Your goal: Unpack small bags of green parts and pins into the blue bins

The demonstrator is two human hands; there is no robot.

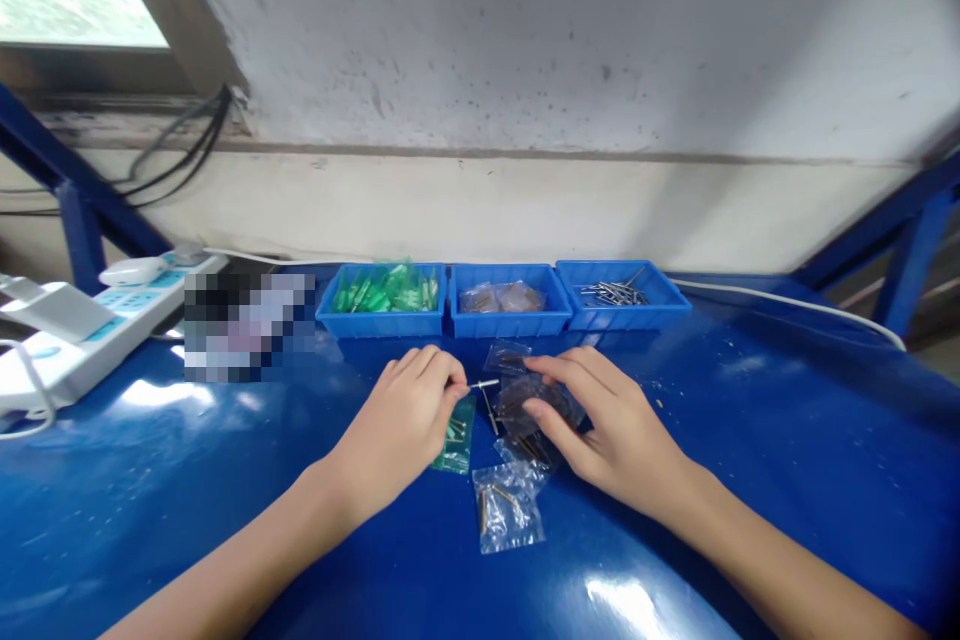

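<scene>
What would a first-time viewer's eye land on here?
Probably the bright green packets in the left of three blue trays lined up by the wall. Next, the two hands at the centre: the left hand pinching a thin metal pin, the right hand spread over small clear bags. The pixelated patch at left also stands out.

Forearms entering from about seven and four o'clock. Left hand, palm down, thumb and index fingertips pinched together toward three o'clock. Right hand, thumb and index finger parted toward ten o'clock; its remaining fingers appear loosely curled, though partly hidden.
</scene>
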